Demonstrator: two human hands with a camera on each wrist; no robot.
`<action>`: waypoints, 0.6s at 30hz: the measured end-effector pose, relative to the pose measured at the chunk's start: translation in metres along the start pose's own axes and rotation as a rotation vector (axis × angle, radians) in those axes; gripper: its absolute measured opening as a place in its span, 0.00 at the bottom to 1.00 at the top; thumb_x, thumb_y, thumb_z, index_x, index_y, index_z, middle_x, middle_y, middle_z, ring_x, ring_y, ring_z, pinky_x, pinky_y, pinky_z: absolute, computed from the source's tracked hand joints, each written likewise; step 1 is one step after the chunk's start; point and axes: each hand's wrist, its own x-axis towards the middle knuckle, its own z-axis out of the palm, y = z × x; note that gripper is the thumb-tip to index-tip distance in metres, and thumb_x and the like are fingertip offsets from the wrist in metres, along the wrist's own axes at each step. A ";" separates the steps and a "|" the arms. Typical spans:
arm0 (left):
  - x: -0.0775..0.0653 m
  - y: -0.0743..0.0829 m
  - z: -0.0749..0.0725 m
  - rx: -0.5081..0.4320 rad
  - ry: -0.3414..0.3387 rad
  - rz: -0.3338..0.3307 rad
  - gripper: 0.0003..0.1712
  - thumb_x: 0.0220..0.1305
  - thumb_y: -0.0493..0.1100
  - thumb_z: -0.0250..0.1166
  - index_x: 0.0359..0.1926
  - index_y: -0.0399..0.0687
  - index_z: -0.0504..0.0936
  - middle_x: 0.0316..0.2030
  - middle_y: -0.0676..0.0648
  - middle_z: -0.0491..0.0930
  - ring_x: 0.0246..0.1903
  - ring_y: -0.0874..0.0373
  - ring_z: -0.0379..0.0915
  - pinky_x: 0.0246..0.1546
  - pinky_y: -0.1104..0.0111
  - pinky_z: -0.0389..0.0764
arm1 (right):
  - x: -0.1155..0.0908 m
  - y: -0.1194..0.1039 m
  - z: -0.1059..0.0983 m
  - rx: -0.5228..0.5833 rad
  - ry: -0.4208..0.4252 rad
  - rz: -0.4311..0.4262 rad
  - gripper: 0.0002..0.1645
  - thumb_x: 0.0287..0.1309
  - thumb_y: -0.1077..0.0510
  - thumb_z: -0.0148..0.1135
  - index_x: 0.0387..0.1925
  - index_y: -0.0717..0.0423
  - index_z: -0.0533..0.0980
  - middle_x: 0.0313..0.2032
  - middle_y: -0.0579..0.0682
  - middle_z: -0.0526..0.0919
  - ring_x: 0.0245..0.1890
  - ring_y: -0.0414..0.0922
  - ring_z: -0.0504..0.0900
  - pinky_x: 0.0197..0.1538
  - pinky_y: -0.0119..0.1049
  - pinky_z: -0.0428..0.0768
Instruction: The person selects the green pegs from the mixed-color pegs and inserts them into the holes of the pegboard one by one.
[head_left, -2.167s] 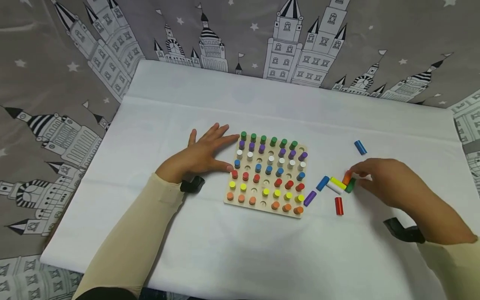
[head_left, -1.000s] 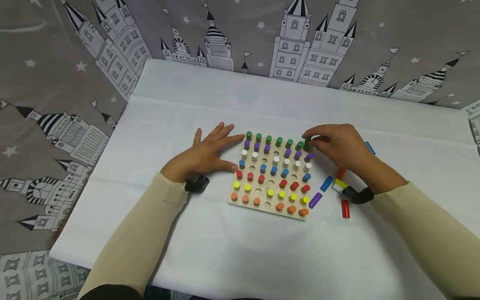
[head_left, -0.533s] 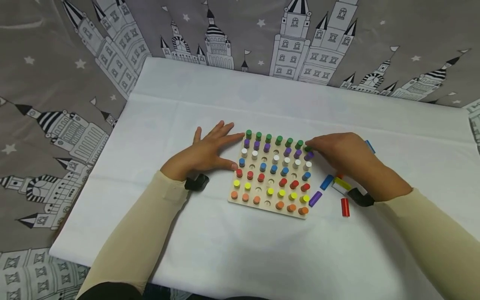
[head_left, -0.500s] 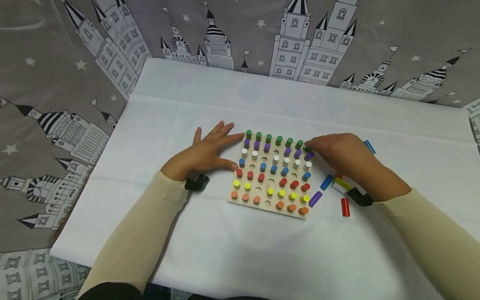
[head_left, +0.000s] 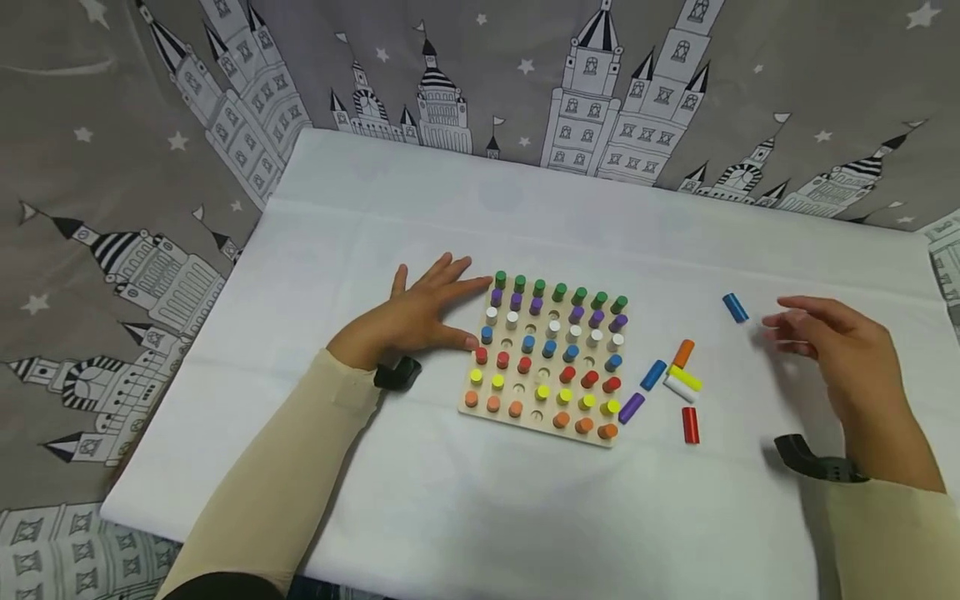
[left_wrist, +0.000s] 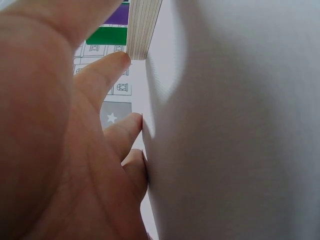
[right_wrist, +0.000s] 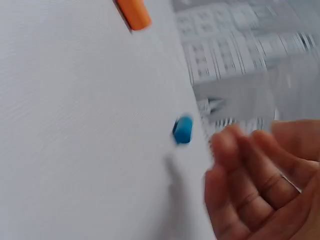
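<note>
A wooden pegboard (head_left: 525, 423) holds rows of coloured pegs, from green at the far side to orange at the near side; several holes show bare. My left hand (head_left: 408, 321) lies spread on the cloth, its forefinger and thumb touching the board's left edge. The left wrist view shows its fingertips against the board's side. Over the table's right part my right hand (head_left: 847, 350) hovers with loosely bent fingers and nothing in them. Nearest to it lies a blue peg (head_left: 735, 307), seen also in the right wrist view beyond the fingers.
Between board and right hand lie loose pegs: another blue peg (head_left: 653, 375), a purple peg (head_left: 632, 408), an orange peg (head_left: 683, 353), a yellow peg (head_left: 684, 377), a white peg (head_left: 680, 388) and a red peg (head_left: 691, 425). A white cloth (head_left: 420, 500) covers the table.
My right hand carried a green peg from the loose pegs to the far right corner hole, pushed it in, let go and moved right. My left hand has stayed at the board.
</note>
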 end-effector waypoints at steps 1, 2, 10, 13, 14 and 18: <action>0.000 -0.001 0.002 -0.001 -0.001 -0.004 0.56 0.57 0.67 0.77 0.82 0.75 0.58 0.87 0.51 0.40 0.86 0.50 0.22 0.77 0.33 0.16 | 0.001 0.012 -0.007 0.251 -0.025 0.021 0.21 0.80 0.53 0.54 0.66 0.56 0.78 0.44 0.39 0.91 0.43 0.37 0.90 0.47 0.25 0.87; 0.000 -0.002 0.003 -0.003 0.000 -0.006 0.57 0.57 0.67 0.77 0.82 0.75 0.58 0.87 0.51 0.40 0.86 0.49 0.22 0.77 0.33 0.16 | 0.001 0.022 -0.013 0.498 -0.046 0.045 0.19 0.80 0.57 0.55 0.64 0.59 0.79 0.43 0.45 0.92 0.43 0.41 0.91 0.49 0.29 0.88; 0.000 -0.018 0.020 -0.010 0.008 -0.013 0.59 0.56 0.65 0.78 0.83 0.67 0.58 0.87 0.50 0.42 0.87 0.48 0.25 0.77 0.32 0.19 | 0.007 0.066 -0.020 1.202 -0.169 0.097 0.21 0.81 0.64 0.47 0.68 0.65 0.73 0.54 0.64 0.85 0.55 0.57 0.88 0.61 0.45 0.87; -0.001 -0.023 0.024 -0.002 0.008 -0.030 0.61 0.56 0.65 0.79 0.84 0.63 0.57 0.87 0.50 0.42 0.87 0.48 0.26 0.77 0.31 0.19 | 0.008 0.069 -0.011 1.193 -0.200 0.094 0.24 0.82 0.61 0.48 0.73 0.60 0.70 0.64 0.59 0.82 0.67 0.55 0.82 0.70 0.43 0.79; -0.001 -0.025 0.025 -0.008 0.006 -0.034 0.62 0.56 0.66 0.78 0.84 0.61 0.56 0.87 0.50 0.42 0.87 0.48 0.27 0.77 0.31 0.19 | 0.009 0.069 -0.009 1.239 -0.219 0.100 0.26 0.82 0.58 0.49 0.76 0.57 0.67 0.69 0.56 0.78 0.73 0.52 0.76 0.76 0.42 0.72; -0.004 -0.028 0.024 -0.321 0.052 -0.028 0.59 0.69 0.67 0.67 0.86 0.58 0.43 0.87 0.51 0.39 0.86 0.50 0.27 0.82 0.39 0.23 | 0.008 0.060 0.006 1.590 -0.271 0.167 0.45 0.72 0.36 0.60 0.82 0.39 0.57 0.83 0.40 0.58 0.85 0.40 0.49 0.86 0.36 0.42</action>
